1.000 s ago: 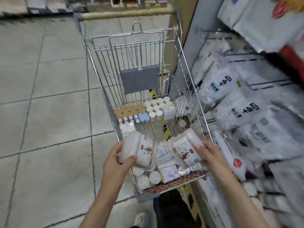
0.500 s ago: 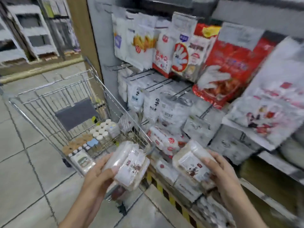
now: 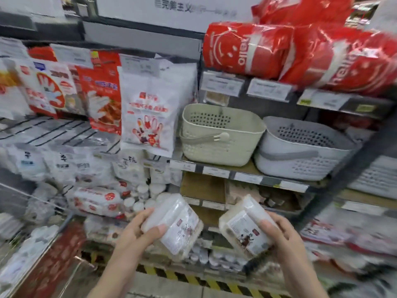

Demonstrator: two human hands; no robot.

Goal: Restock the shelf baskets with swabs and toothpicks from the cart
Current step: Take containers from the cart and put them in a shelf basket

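Swab tubs, one per hand: left hand [image 3: 137, 231] fingers curl round one [image 3: 174, 229], right hand [image 3: 283, 235] fingers round the other [image 3: 247, 229].

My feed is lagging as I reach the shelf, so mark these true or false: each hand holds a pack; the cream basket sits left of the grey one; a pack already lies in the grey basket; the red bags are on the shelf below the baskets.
1. Each hand holds a pack: true. The left hand grips one clear pack, the right hand another clear pack.
2. The cream basket sits left of the grey basket: true.
3. A pack lies in the grey basket: false. Both packs are in the hands, below the basket shelf.
4. The red bags are below the baskets: false. They lie on the shelf above.
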